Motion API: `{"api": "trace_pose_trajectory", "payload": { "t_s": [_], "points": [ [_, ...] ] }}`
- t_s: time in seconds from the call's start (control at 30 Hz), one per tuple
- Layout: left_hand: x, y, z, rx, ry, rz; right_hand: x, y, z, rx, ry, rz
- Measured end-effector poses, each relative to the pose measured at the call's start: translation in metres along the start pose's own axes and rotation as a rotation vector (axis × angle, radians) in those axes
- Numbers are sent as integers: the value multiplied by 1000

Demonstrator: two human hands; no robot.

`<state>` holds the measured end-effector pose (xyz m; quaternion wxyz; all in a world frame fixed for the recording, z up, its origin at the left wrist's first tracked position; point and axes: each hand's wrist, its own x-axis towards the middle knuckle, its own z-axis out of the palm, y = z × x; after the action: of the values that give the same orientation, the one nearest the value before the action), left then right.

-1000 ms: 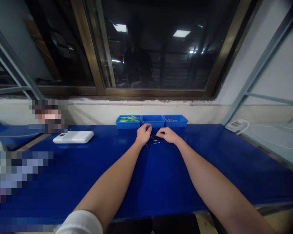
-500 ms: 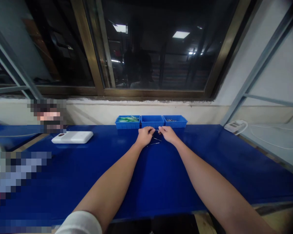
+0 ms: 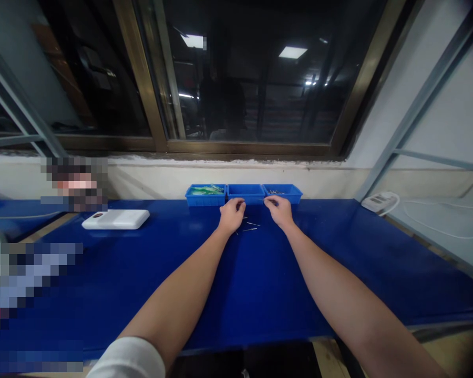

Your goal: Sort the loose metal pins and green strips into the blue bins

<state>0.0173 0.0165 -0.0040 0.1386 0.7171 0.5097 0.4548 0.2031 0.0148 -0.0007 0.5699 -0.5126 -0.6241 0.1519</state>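
My right hand (image 3: 280, 210) is closed in a pinch on a thin metal pin (image 3: 260, 199), its tip sticking out to the left, just in front of the right blue bin (image 3: 284, 200). My left hand (image 3: 232, 214) is a little apart from it, before the middle blue bin (image 3: 246, 192). Its thumb and fingers are bent together, and what they hold, if anything, cannot be made out. Below and between my hands several thin metal pins (image 3: 250, 229) lie loose on the blue table (image 3: 256, 294). Small metal pieces (image 3: 276, 192) lie in the right bin.
A left blue bin (image 3: 205, 201) with green pieces (image 3: 207, 189) stands in the row against the wall. A white power bank (image 3: 118, 219) lies on the left. At the right edge sit a white power strip (image 3: 378, 202) and its cable. A window (image 3: 256, 105) rises behind.
My hands have moved apart, the right one to the right. The thin pin that spanned between both hands is now in my right hand only.
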Motion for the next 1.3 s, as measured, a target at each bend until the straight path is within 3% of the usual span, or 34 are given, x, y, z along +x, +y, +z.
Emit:
{"api": "trace_pose_trajectory", "payload": {
  "t_s": [0.17,0.3,0.53,0.77,0.83,1.0,1.1,1.2,1.3],
  "points": [
    [0,1,-1,17,11,-31,5,6,-8,-292,167,-141],
    [0,2,-1,18,-4,-42,10,12,-9,-396,178,-67],
    [1,1,1,31,-15,-54,11,22,-5,-423,25,30],
    [2,0,1,13,-9,-74,10,19,-2,-384,186,-91],
    [2,-1,1,-4,-4,-83,6,13,0,-348,110,-132],
    [2,-2,2,-25,6,-73,-5,-5,9,-229,-348,-184],
    [3,-3,2,-15,-4,-70,-9,-13,12,-199,-549,-173],
    [3,-3,2,-10,-9,-68,-9,-15,14,-212,-646,-182],
    [3,-3,2,-11,-11,-69,-9,-13,16,-262,-661,-217]
  ]
}}
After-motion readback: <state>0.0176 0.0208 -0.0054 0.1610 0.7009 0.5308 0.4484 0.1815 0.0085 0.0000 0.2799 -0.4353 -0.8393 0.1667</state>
